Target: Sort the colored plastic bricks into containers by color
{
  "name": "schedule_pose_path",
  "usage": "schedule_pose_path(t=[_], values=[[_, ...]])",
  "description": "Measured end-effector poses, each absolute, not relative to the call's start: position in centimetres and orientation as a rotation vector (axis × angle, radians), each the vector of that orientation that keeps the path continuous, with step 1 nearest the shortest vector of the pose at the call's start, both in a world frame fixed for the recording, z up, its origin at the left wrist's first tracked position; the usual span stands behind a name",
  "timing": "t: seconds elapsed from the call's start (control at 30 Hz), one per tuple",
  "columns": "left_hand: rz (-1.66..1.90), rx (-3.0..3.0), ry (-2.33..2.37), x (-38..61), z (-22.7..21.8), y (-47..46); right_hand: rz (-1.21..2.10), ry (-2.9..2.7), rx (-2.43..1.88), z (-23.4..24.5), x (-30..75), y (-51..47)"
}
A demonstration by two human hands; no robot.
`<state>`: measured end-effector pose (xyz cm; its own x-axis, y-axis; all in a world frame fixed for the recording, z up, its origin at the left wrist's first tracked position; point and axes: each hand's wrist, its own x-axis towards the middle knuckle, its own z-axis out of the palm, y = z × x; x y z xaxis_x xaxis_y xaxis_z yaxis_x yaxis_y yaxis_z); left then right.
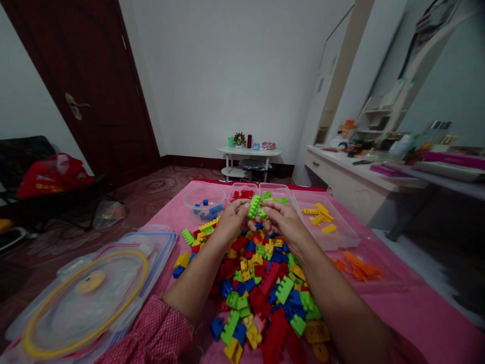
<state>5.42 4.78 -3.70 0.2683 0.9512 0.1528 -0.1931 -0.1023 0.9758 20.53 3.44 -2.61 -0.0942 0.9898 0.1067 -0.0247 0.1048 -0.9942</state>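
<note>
Both hands meet over a heap of mixed toy building bricks [269,273] in red, blue, yellow, green and orange. My left hand [235,217] is closed on a long light-green building brick [254,206], held tilted between thumb and fingers. Close against it, my right hand [286,220] pinches a smaller light-green building brick [261,213]. Whether the two bricks are joined I cannot tell. Just behind the hands stands a clear box with green bricks [278,200], and beside it another with red bricks [243,194].
A round clear tub [189,205] holds blue bricks. To the right are a clear box [343,230] with yellow bricks and orange pieces [359,267] on a clear tray. Stacked lids [113,298] lie on the left of the pink-covered table [420,303].
</note>
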Motion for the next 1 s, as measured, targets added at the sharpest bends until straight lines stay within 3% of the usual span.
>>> schedule_pose_path(t=[0.23,0.57,1.0], values=[[1.182,1.5,0.836,5.7,-3.5,4.3,1.339,-1.242,-0.99,-2.5,19.9,2.9],[1.359,1.806,1.19,5.8,-5.4,4.8,1.176,-0.866,-0.881,-1.5,22.1,3.4],[1.186,2.23,1.226,6.5,-5.8,4.0,0.811,-1.207,-1.513,-2.8,26.6,13.3]])
